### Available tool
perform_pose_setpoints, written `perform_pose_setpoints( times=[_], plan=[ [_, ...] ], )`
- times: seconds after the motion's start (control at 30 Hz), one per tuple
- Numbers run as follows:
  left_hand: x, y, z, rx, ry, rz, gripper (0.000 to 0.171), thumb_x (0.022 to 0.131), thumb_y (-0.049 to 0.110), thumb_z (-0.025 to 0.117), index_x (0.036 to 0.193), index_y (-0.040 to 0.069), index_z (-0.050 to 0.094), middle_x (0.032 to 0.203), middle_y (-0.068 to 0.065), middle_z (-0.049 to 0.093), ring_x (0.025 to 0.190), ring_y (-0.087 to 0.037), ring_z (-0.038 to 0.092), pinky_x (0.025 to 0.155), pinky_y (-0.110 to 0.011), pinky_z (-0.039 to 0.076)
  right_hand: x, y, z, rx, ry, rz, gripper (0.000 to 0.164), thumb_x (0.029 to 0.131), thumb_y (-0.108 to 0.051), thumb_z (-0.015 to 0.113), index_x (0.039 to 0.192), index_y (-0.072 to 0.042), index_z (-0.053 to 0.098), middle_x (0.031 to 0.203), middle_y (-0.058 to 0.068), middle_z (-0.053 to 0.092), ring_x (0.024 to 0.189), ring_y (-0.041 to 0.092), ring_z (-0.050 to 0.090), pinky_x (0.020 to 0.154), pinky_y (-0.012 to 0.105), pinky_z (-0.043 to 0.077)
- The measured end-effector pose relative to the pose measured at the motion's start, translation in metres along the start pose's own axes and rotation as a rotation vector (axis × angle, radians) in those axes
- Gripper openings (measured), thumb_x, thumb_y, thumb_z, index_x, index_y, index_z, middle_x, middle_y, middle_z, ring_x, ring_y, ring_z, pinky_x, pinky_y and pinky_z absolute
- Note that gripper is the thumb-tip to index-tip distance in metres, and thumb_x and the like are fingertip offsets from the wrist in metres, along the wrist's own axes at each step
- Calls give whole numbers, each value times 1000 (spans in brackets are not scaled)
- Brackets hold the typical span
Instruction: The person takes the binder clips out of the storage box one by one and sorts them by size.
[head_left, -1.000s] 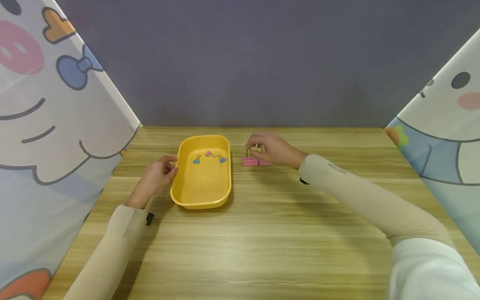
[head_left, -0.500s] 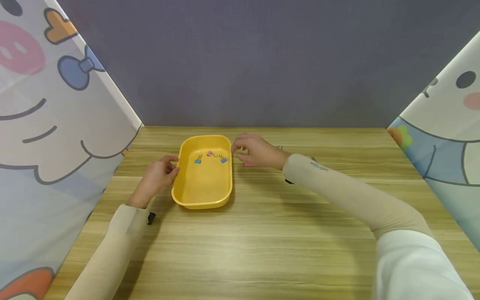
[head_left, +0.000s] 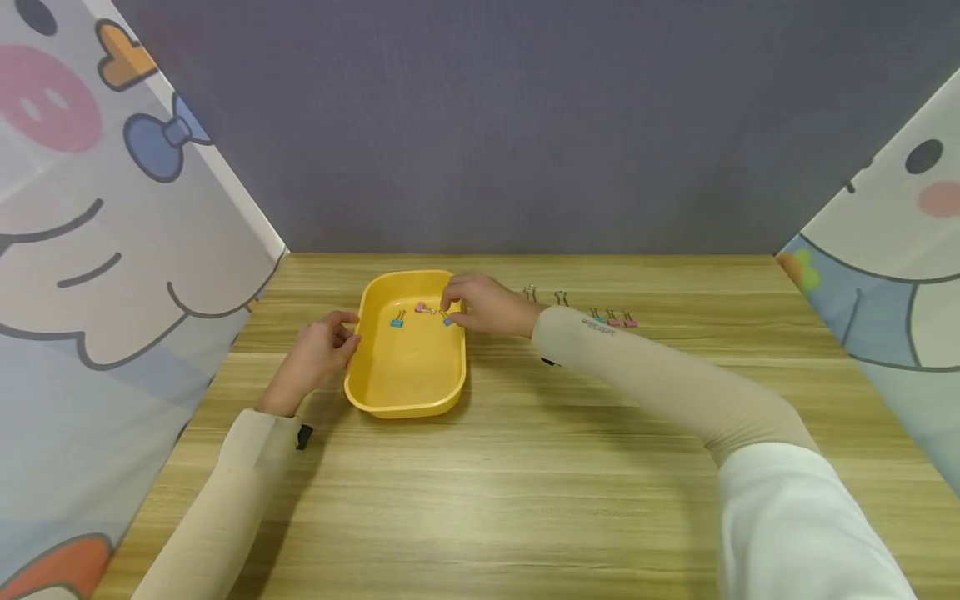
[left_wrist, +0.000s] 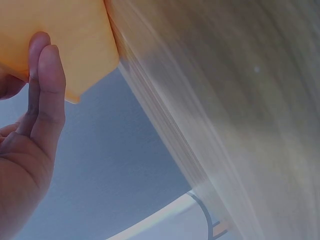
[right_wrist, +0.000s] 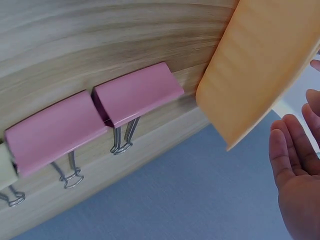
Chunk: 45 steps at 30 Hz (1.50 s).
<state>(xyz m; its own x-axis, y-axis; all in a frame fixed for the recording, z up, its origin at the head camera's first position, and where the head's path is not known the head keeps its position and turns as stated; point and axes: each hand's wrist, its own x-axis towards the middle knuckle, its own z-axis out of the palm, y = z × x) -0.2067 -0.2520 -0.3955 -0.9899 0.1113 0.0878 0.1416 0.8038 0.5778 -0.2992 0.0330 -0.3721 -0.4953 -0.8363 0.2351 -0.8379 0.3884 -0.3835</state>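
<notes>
A yellow tray stands on the table with three small binder clips inside: a teal one, a pink one and a blue one. My left hand holds the tray's left rim; in the left wrist view its fingers lie against the outer wall. Over the right rim reaches my right hand, thumb and fingertips right at the blue clip and apart. Two large pink binder clips stand side by side in the right wrist view, hidden by the hand in the head view.
A pale clip stands beside the large pink ones. To the right are more clips, with wire handles showing, and a row of small teal and pink binder clips. A grey wall rises behind the table.
My right hand has moved left from the large pink binder clips to over the tray's right rim, uncovering the clips on the right. The left hand stays at the tray.
</notes>
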Motion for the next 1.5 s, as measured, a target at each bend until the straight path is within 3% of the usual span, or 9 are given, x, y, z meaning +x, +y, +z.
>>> perform_pose_setpoints(
  times=[0.13,0.33,0.7,0.83,1.07,1.33,1.5],
  plan=[
    [0,-1,-1,-5,-10,1,34,94,4,56,124,-10,49,92,-20,61,75,-26,63,60,-32,54,8,0,4,11,-41,39,11,88,-13,69,98,-13,66,101,-2,59,93,16,55,81,27,45],
    [1,-1,-1,-7,-13,-2,35,94,5,56,125,-10,48,93,-20,61,75,-25,64,60,-32,54,20,2,9,48,-88,92,15,88,-9,67,103,-6,67,103,1,60,103,24,56,90,31,43],
    [1,-1,0,-2,-4,-4,34,93,5,57,123,-9,50,91,-19,62,73,-24,64,59,-31,53,36,5,24,-7,-122,161,14,86,-3,66,99,-5,70,102,1,63,100,20,59,91,30,43],
    [0,-2,0,2,-4,-2,33,93,4,57,123,-9,50,91,-19,62,73,-24,63,59,-31,53,39,4,29,-32,-154,200,17,83,2,64,98,-5,71,102,2,62,99,17,57,85,26,46],
    [0,-3,-1,15,6,9,33,93,4,57,122,-9,50,90,-19,62,73,-25,63,59,-33,53,44,-1,32,-70,-213,268,13,83,3,64,88,-7,69,93,1,61,78,15,50,69,24,42],
    [1,-4,0,18,16,13,33,92,4,58,121,-9,51,89,-19,63,72,-25,64,59,-33,54,48,-5,37,-158,-261,294,20,85,8,55,81,-10,64,88,2,59,75,15,50,67,23,43],
    [0,-4,0,15,14,9,33,92,4,58,121,-9,51,89,-19,63,72,-24,64,59,-33,53,50,-5,42,-197,-254,293,17,90,1,55,82,-10,66,84,0,59,75,14,53,68,22,44]
  ],
)
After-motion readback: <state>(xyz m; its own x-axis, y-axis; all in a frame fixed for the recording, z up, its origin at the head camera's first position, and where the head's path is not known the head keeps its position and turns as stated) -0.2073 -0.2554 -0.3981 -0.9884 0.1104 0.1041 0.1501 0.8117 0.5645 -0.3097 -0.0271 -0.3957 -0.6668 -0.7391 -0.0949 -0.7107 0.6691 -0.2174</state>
